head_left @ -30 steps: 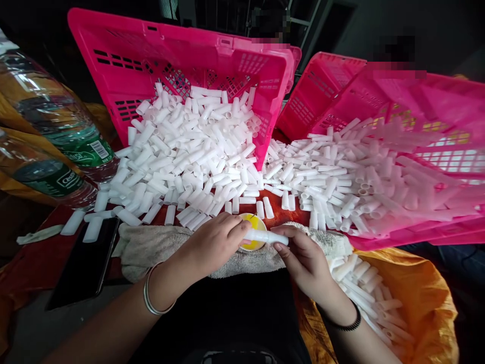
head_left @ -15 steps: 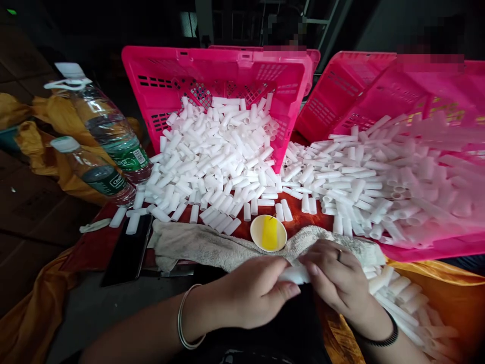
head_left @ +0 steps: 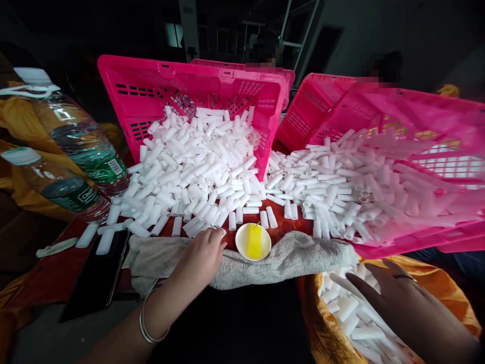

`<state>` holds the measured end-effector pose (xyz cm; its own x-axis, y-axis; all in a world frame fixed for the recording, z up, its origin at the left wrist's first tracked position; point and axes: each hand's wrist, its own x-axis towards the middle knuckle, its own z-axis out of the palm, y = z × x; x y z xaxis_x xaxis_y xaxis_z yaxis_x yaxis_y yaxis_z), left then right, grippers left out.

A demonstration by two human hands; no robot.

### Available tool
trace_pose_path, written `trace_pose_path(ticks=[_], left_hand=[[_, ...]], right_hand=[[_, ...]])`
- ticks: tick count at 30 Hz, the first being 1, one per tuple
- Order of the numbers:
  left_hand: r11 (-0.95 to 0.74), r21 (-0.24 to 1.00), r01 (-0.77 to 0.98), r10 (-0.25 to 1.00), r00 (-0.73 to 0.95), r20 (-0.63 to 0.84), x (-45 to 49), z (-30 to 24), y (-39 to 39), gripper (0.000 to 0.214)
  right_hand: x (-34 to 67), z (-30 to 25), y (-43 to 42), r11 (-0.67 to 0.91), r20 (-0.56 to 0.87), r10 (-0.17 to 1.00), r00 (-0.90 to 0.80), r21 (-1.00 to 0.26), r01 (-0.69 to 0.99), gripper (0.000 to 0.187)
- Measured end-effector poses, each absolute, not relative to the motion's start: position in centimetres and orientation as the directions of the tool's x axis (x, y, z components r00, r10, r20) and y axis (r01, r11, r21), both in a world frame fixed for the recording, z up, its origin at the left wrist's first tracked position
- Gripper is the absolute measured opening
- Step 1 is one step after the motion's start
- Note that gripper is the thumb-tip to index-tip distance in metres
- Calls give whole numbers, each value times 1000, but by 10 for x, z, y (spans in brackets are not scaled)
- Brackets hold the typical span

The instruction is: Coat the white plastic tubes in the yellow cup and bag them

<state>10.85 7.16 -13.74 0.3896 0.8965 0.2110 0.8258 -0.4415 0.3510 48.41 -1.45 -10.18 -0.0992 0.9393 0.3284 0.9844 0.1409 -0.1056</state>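
Observation:
My left hand [head_left: 204, 255] is at the front edge of a heap of short white plastic tubes [head_left: 204, 167], above the grey towel [head_left: 288, 258]. Its fingers are curled together, and a bit of white tube shows at their tips; the rest is hidden by the hand. On the right, my right hand [head_left: 397, 298] is open with fingers spread over an orange sack [head_left: 322, 318] holding many white tubes. A loose tube [head_left: 346, 285] lies by its fingertips. Between the hands stands a small white bowl [head_left: 242, 253] with a yellow piece [head_left: 254, 242] in it.
Two pink crates [head_left: 189, 76] lie tipped, tubes spilling onto the red table [head_left: 49, 278]. At left are a large water bottle [head_left: 79, 131], a smaller bottle [head_left: 60, 187] and a black phone [head_left: 94, 283] with a tube on it. People are partly visible behind the crates.
My hands, together on a white tube before, have parted. The left has moved forward and left to the heap; the right has moved right over the sack and opened. The view has shifted right.

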Motion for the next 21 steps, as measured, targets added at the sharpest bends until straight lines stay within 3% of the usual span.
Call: trace_pose_path(ticks=[2,8,11,15,18,21], left_hand=[[-389,271,881,921,363,141,102,-145,89,13],[-389,101,916,921,384,59,121,-147,99,11],[-428,154,890,901,409,142,117,-147,97,12],[-521,338,784,845,419,331,94,-150,90,25],[-550,442,709,834,435,341,82,-150,86,30],[-588,438,680,808,516,283,88,-151,88,22]], right_hand=[[478,-107,10,181,289,946,-149,-84,980,39],[380,-130,123,-35,28,999,42,-211,977,35],[363,-140,149,-79,-21,997,77,-205,976,27],[378,-143,135,-111,-12,994,111,-213,971,24],[387,-143,103,112,102,992,-72,-467,877,27],[381,-152,75,387,278,922,-269,-647,657,31]])
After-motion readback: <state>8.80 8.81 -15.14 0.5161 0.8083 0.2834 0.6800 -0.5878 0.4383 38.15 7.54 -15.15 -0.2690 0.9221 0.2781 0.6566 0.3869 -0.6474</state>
